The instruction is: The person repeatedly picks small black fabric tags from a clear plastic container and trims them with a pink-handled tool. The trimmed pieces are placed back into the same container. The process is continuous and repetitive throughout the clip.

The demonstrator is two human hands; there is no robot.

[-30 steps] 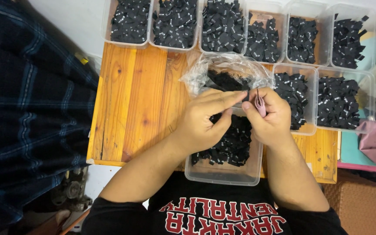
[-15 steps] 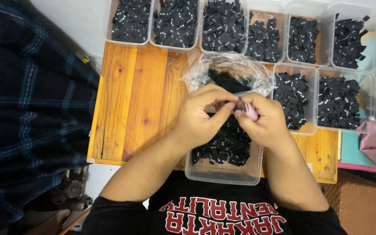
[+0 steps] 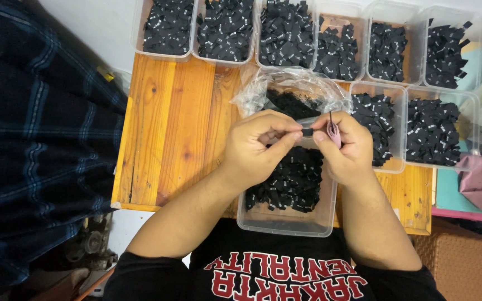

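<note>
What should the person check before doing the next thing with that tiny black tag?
1. Small black tag pinched between both hands: ok.
2. Left hand has a firm hold on it: ok.
3. Right hand also holding the pink tool: ok.
4. Clear tub sits under the hands to catch a drop: ok.
5. Tag facing the right way: cannot tell.
6. Plastic bag clear of the fingers: ok.

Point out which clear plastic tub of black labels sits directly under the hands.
The clear plastic tub nearest the person's chest, standing alone at the wooden table's front edge. Both hands, left hand and right hand, work above it; the other tubs lie farther back.
</note>
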